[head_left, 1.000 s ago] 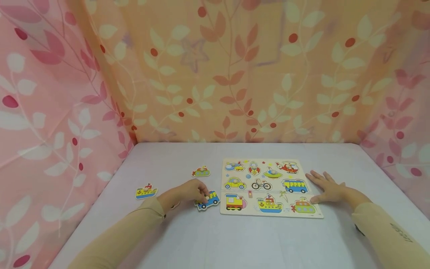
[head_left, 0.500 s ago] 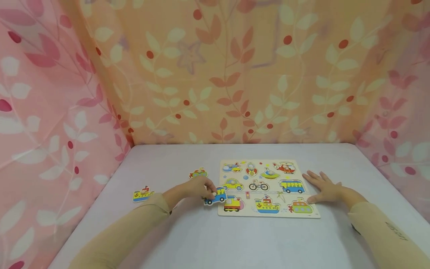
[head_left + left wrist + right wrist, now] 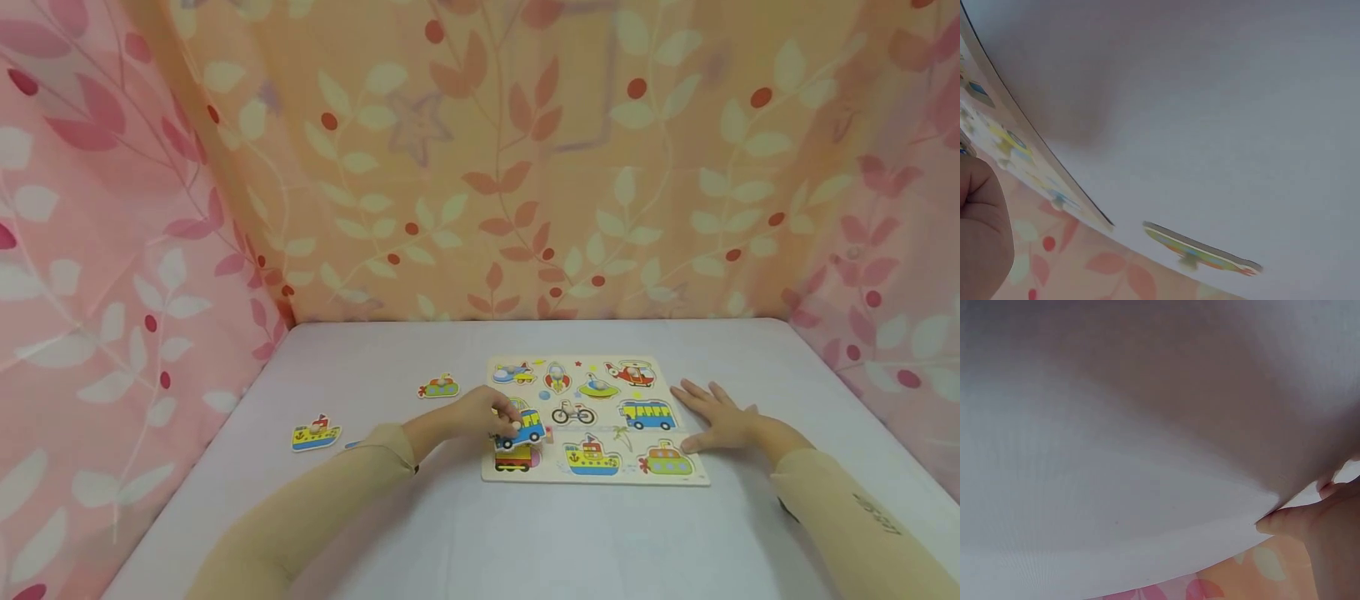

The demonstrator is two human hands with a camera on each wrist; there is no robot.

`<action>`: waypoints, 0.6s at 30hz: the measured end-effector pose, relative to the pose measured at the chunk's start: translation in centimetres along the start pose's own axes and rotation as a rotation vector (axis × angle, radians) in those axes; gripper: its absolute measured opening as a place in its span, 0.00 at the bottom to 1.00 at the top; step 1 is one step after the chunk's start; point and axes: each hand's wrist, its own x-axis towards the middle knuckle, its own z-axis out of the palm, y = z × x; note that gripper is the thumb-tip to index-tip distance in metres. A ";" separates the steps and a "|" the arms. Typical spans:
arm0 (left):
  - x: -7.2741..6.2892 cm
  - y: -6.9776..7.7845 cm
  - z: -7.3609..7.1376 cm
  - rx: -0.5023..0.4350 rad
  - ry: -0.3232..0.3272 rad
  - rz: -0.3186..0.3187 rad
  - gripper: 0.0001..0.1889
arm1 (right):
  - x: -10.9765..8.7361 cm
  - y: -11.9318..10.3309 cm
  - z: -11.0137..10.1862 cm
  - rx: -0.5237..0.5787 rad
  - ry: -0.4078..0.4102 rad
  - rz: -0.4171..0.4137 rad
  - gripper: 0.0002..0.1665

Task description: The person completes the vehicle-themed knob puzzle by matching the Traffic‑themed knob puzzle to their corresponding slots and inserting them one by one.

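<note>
My left hand pinches the white knob of a blue and yellow bus puzzle piece, held tilted over the left part of the wooden puzzle board. The piece covers parts of the car and train pictures. In the left wrist view only part of the left hand shows, at the lower left. My right hand lies with straight, spread fingers at the board's right edge. Its thumb and fingers touch that edge in the right wrist view, where the hand is partly cut off.
Left of the board lie a submarine piece and a boat piece. Another piece is mostly hidden by the left sleeve. Knobbed pieces such as the helicopter and bicycle sit on the board. Patterned curtains surround the white table.
My left hand has lifted the bus piece from the table left of the board and carried it right, over the board. My right hand stays at the board's right edge.
</note>
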 end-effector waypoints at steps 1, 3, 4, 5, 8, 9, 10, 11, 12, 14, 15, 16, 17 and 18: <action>0.3 0.3 0.2 -0.002 0.000 -0.010 0.05 | -0.1 -0.1 0.0 0.002 -0.001 -0.001 0.65; 0.7 0.8 0.7 -0.006 -0.001 -0.013 0.04 | -0.2 -0.1 -0.1 0.004 -0.002 -0.002 0.65; 0.9 1.0 0.9 -0.006 0.001 -0.019 0.04 | -0.2 -0.2 -0.1 0.005 -0.001 -0.006 0.65; 1.0 1.2 1.1 -0.014 0.002 -0.020 0.04 | -0.2 -0.2 -0.1 0.004 -0.003 -0.007 0.65; 1.4 1.7 1.7 -0.015 0.004 -0.012 0.04 | -0.2 -0.3 0.0 0.001 -0.006 -0.009 0.65; 1.5 1.9 1.9 -0.012 0.003 -0.013 0.04 | -0.1 -0.3 0.0 0.001 -0.007 -0.009 0.65; 1.7 2.0 2.0 -0.011 0.003 -0.013 0.04 | -0.1 -0.3 0.0 0.000 -0.007 -0.010 0.65; 1.8 2.2 2.2 -0.009 0.006 -0.009 0.04 | -0.1 -0.3 0.0 -0.001 -0.006 -0.011 0.65; 1.9 2.3 2.3 -0.002 0.007 -0.007 0.04 | -0.1 -0.3 0.0 -0.003 -0.005 -0.012 0.65; 2.2 2.7 2.5 -0.006 0.006 -0.001 0.04 | -0.1 -0.3 -0.1 -0.005 -0.003 -0.012 0.65; 2.4 2.8 2.6 -0.012 0.003 0.002 0.05 | -0.1 -0.3 -0.1 -0.005 -0.002 -0.013 0.65; 2.5 3.0 2.7 -0.015 -0.001 0.005 0.05 | -0.1 -0.2 -0.1 -0.004 0.000 -0.015 0.65; 2.7 3.2 2.8 -0.018 -0.006 0.005 0.05 | -0.1 -0.2 -0.1 -0.001 0.002 -0.018 0.64; 2.8 3.4 3.0 -0.025 -0.011 0.002 0.05 | -0.2 -0.1 -0.2 0.002 0.001 -0.019 0.64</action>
